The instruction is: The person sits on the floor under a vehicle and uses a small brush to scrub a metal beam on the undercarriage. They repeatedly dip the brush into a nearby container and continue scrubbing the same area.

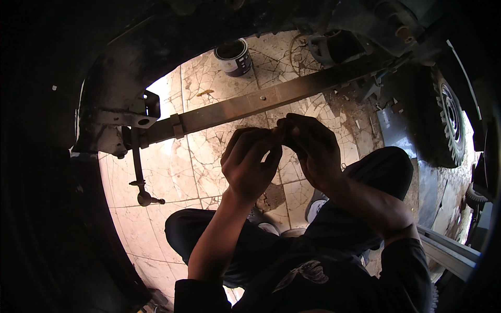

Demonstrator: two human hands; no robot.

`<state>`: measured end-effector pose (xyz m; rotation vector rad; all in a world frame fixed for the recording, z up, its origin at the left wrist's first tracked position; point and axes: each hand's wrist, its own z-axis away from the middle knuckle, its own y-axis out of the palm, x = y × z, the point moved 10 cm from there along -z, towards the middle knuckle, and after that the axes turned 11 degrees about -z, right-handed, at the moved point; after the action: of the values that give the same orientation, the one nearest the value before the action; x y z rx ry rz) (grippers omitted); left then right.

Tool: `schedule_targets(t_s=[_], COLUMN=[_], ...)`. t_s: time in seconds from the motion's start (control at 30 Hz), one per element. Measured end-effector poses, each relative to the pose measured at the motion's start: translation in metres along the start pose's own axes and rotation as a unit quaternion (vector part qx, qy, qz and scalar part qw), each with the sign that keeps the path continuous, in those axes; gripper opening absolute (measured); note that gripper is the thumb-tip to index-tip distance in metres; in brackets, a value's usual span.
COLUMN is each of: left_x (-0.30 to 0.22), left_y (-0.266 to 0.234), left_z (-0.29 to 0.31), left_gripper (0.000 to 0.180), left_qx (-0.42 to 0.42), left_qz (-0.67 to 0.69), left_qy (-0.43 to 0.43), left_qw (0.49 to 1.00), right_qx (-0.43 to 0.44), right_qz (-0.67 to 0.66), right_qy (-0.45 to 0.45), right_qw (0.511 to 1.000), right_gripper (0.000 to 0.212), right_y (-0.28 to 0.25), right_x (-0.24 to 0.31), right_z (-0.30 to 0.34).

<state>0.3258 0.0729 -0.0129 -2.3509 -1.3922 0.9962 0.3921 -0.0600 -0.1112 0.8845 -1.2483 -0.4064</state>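
My left hand and my right hand are raised in front of me with their fingertips meeting. Both are closed in a pinch. Whatever lies between the fingers is small, dark and mostly hidden, so I cannot make it out. Just beyond the fingertips, a long flat metal leaf spring crosses the view under a vehicle, with a clamp around it at the left. Below its left end hangs a rod with a ball joint at the bottom. Neither hand appears to touch the spring.
A dark vehicle frame arches over the left and top. An open paint can stands on the cracked tile floor beyond the spring. To the right are a toothed wheel and a metal rail. My bent knees frame the lower middle.
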Motion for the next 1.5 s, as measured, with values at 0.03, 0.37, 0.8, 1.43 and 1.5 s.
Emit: schedule_targets(t_s=[0.03,0.37,0.8,1.43,1.5], left_x=[-0.002,-0.007,0.122,0.297,0.294], left_y=[-0.001,0.001,0.001,0.056,0.059], left_z=[0.001,0.013,-0.01,0.038,0.035], left_gripper=[0.021,0.026,0.024,0.052,0.045], left_qx=[-0.006,-0.03,0.229,0.448,0.439], left_qz=[0.002,-0.015,-0.121,-0.294,-0.322], left_qy=[0.003,0.019,-0.124,-0.098,-0.1], left_qw=[1.0,0.999,0.958,0.839,0.833], right_qx=[0.003,-0.017,-0.065,0.157,0.179], right_qz=[-0.025,0.078,0.165,0.639,0.646], right_qy=[0.01,0.004,0.014,-0.016,-0.057], right_qw=[1.0,0.997,0.984,0.753,0.739], right_gripper=[0.031,0.036,0.018,0.026,0.025], right_y=[0.002,0.002,-0.007,0.023,0.029], right_x=[-0.001,0.005,0.017,-0.13,-0.138], right_z=[0.001,0.012,-0.034,-0.18,-0.183])
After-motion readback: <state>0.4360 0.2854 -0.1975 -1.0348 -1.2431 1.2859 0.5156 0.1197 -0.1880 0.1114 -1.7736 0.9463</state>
